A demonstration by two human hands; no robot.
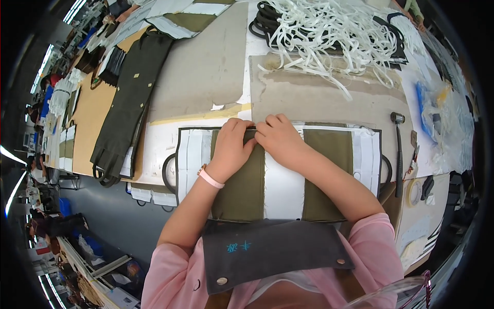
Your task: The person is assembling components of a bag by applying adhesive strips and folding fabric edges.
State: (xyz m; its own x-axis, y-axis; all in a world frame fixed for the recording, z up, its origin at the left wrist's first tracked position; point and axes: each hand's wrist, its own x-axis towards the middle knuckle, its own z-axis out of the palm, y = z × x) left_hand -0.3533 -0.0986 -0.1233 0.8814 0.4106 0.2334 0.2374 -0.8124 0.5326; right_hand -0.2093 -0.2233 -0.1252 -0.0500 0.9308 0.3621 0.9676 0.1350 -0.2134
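Note:
Flat on the table before me lies a fabric bag panel (pixel 328 154), olive green with white strips, dark edging and a dark loop handle at each side. At its far edge, my left hand (pixel 232 144) is closed, thumb and fingers pinching the dark border. Right beside it, nearly touching, my right hand (pixel 279 139) is closed on the same edge with its fingers curled over. The fingertips of both hands partly hide the border between them. My forearms cross over the panel from the near side.
A heap of white ribbons (pixel 334 36) lies at the far right. To the right are a hammer (pixel 398 149), a tape roll (pixel 413 193) and clear plastic wrapping (pixel 447 113). A stack of dark bag pieces (pixel 131 98) lies at the left. Other people work at the far left.

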